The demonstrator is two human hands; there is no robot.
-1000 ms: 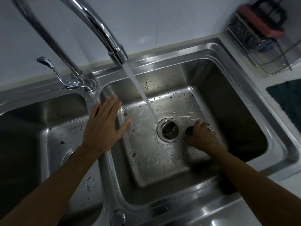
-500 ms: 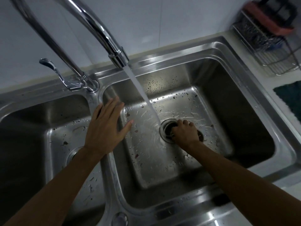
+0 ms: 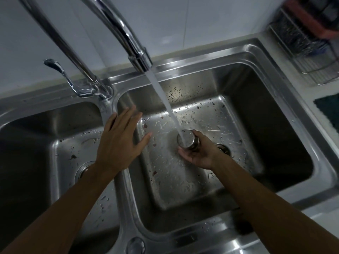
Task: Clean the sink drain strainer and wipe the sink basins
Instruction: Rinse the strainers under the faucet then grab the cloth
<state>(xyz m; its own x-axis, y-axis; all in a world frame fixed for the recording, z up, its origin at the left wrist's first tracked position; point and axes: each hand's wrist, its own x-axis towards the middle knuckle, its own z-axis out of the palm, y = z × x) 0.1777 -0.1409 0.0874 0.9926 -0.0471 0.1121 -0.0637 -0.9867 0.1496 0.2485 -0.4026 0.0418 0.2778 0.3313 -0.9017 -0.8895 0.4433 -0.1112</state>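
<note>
1. The right hand [image 3: 199, 153] is palm-up and cupped around the drain strainer [image 3: 188, 140], fingers curled under and beside it; it grips the small metal cup, held above the floor of the right basin [image 3: 183, 180].
2. The strainer sits straight under the water stream [image 3: 165, 99] falling from the faucet spout [image 3: 140, 59]; the stream lands on its upper face. Which end faces up I cannot tell.
3. The open drain hole [image 3: 223, 148] lies just beside the right hand, on its far-right side, partly hidden by the wrist. Judged from this, returning the strainer means a short shift to the right and down.
4. The left hand [image 3: 120, 142] is spread flat and holds nothing, resting on or just over the divider [image 3: 124, 198] between the basins, well apart from the strainer.
5. The right hand is therefore the nearer one for rinsing and reseating; the left seems only to brace.
6. The left basin [image 3: 60, 156] shows specks and droplets, so wiping looks still to be done.
</note>
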